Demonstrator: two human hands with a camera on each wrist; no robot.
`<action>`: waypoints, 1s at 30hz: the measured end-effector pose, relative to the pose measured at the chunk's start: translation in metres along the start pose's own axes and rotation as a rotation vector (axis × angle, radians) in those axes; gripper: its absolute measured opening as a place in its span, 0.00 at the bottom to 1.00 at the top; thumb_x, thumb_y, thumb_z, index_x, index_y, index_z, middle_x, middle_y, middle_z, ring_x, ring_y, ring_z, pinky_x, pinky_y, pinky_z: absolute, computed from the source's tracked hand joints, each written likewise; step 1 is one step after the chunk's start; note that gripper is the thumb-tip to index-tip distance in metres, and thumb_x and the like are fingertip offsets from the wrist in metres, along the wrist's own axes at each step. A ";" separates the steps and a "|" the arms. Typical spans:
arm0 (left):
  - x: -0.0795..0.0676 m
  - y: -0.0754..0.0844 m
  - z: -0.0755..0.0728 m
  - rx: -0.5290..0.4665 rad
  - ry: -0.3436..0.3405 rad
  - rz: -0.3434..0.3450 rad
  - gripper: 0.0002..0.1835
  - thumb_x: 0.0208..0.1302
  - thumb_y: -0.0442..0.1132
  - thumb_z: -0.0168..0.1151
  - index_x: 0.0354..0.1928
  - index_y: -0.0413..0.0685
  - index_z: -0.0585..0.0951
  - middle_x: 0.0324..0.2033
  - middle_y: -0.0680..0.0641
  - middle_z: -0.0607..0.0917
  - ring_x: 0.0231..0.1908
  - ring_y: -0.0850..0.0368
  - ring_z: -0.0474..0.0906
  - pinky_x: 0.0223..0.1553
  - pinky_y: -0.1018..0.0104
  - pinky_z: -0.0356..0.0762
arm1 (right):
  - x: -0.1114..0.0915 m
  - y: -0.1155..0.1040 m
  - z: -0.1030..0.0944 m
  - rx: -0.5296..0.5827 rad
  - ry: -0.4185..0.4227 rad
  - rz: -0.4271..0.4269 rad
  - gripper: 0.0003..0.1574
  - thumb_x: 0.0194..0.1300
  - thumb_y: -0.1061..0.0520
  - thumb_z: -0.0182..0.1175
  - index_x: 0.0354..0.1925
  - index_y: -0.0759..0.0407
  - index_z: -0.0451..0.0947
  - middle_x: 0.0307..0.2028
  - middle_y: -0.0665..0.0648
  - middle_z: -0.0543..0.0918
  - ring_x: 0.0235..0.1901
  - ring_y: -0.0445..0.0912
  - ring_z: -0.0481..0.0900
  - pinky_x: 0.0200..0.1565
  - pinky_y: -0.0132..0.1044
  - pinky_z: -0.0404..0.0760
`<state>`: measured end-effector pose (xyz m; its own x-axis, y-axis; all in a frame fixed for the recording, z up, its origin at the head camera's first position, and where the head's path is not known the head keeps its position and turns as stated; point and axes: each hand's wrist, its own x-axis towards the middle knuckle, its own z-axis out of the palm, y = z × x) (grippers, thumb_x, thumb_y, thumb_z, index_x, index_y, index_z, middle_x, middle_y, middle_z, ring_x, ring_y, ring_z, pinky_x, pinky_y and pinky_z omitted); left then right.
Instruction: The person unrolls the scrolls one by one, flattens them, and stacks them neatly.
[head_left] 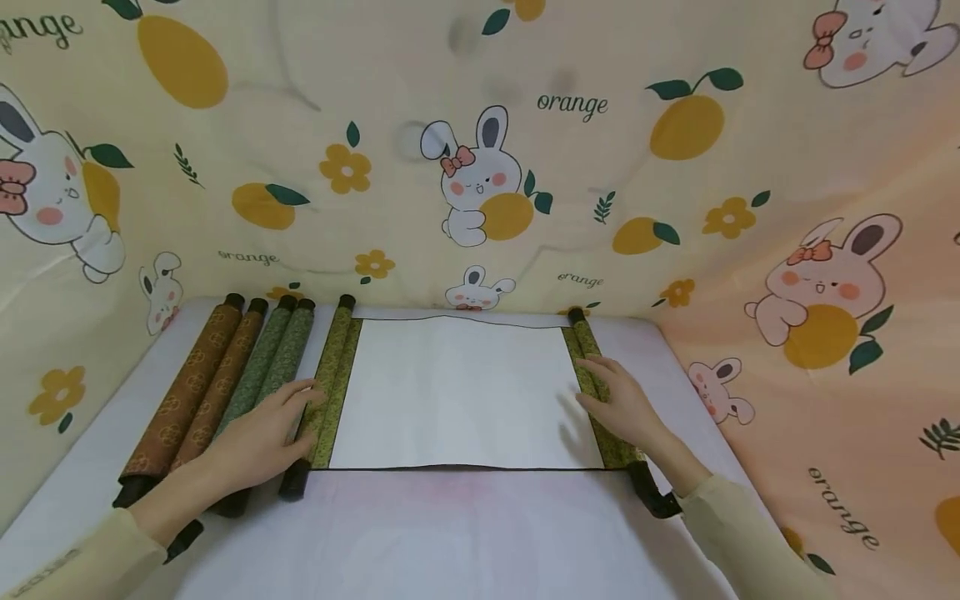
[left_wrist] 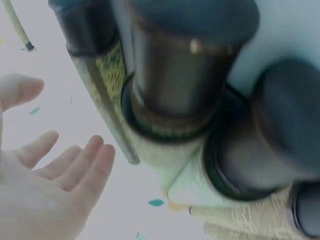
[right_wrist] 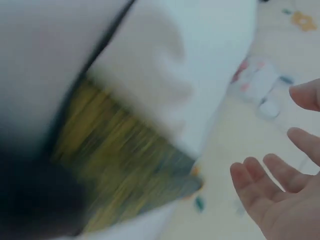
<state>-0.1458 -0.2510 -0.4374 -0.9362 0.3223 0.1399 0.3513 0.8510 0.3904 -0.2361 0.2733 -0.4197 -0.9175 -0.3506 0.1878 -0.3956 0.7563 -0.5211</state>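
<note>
A hanging scroll lies partly unrolled on the white table, its blank white paper [head_left: 457,392] spread between two yellow-green patterned rolled ends with black knobs. My left hand [head_left: 251,437] is over the left rolled end [head_left: 341,354], fingers spread and loosely bent. In the left wrist view that hand [left_wrist: 55,190] shows its palm with nothing in it. Above the right rolled end [head_left: 582,337] is my right hand [head_left: 622,407], its fingers pointing inward over the paper's edge. The right wrist view shows this hand [right_wrist: 285,195] with relaxed fingers, beside the blurred patterned end [right_wrist: 120,155].
To the left, two brown patterned scrolls [head_left: 183,387] and two dark green scrolls [head_left: 258,362] lie rolled side by side, partly under my left forearm. A cloth backdrop [head_left: 405,75] printed with rabbits and oranges rises behind the table [head_left: 450,542] and along its sides.
</note>
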 end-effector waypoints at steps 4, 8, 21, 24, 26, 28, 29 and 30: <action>-0.001 -0.005 -0.016 -0.030 0.081 0.000 0.32 0.69 0.36 0.66 0.71 0.33 0.69 0.71 0.31 0.67 0.54 0.36 0.81 0.20 0.67 0.70 | 0.017 -0.033 0.017 0.118 0.037 -0.061 0.34 0.71 0.62 0.66 0.72 0.63 0.71 0.73 0.65 0.68 0.63 0.64 0.74 0.57 0.60 0.78; -0.001 -0.016 -0.027 -0.048 0.201 0.009 0.29 0.69 0.33 0.66 0.69 0.34 0.70 0.66 0.32 0.70 0.48 0.42 0.81 0.26 0.64 0.75 | 0.037 -0.068 0.041 0.258 0.066 -0.118 0.32 0.69 0.64 0.66 0.69 0.62 0.74 0.71 0.62 0.71 0.57 0.60 0.78 0.52 0.51 0.83; -0.005 -0.075 -0.041 -0.118 0.307 -0.062 0.29 0.64 0.25 0.67 0.66 0.28 0.73 0.50 0.31 0.76 0.34 0.51 0.75 0.31 0.65 0.73 | 0.093 -0.186 0.130 0.438 -0.100 -0.151 0.34 0.70 0.62 0.65 0.72 0.58 0.71 0.68 0.59 0.74 0.53 0.51 0.84 0.49 0.34 0.84; -0.008 -0.087 -0.038 -0.106 0.270 -0.077 0.29 0.62 0.25 0.69 0.65 0.29 0.74 0.48 0.31 0.75 0.35 0.49 0.75 0.31 0.64 0.72 | 0.101 -0.207 0.148 0.461 -0.171 -0.137 0.35 0.72 0.60 0.64 0.74 0.56 0.69 0.69 0.58 0.73 0.52 0.48 0.84 0.46 0.31 0.83; -0.009 -0.093 -0.037 -0.095 0.248 -0.082 0.29 0.61 0.25 0.70 0.65 0.29 0.74 0.47 0.31 0.75 0.35 0.49 0.74 0.31 0.63 0.71 | 0.106 -0.219 0.160 0.464 -0.211 -0.136 0.35 0.72 0.59 0.63 0.74 0.55 0.68 0.70 0.57 0.72 0.51 0.45 0.84 0.43 0.30 0.82; -0.010 -0.099 -0.035 -0.089 0.230 -0.082 0.30 0.60 0.25 0.72 0.64 0.28 0.75 0.46 0.31 0.75 0.35 0.49 0.74 0.31 0.62 0.71 | 0.111 -0.232 0.171 0.459 -0.243 -0.139 0.36 0.73 0.60 0.63 0.75 0.55 0.67 0.71 0.57 0.72 0.49 0.42 0.84 0.40 0.30 0.82; -0.011 -0.101 -0.035 -0.087 0.222 -0.080 0.31 0.59 0.26 0.73 0.64 0.28 0.75 0.46 0.31 0.75 0.35 0.48 0.73 0.31 0.60 0.71 | 0.113 -0.238 0.176 0.455 -0.257 -0.142 0.36 0.73 0.60 0.62 0.75 0.55 0.67 0.71 0.57 0.72 0.48 0.40 0.83 0.38 0.29 0.81; -0.012 -0.103 -0.035 -0.085 0.213 -0.079 0.31 0.58 0.26 0.73 0.64 0.27 0.75 0.46 0.30 0.75 0.35 0.48 0.74 0.31 0.59 0.71 | 0.115 -0.244 0.182 0.450 -0.269 -0.143 0.36 0.73 0.60 0.62 0.76 0.56 0.66 0.71 0.57 0.72 0.46 0.38 0.82 0.37 0.29 0.80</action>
<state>-0.1711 -0.3572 -0.4480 -0.9443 0.1542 0.2908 0.2838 0.8291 0.4818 -0.2378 -0.0523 -0.4226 -0.7897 -0.6063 0.0937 -0.4047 0.4000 -0.8223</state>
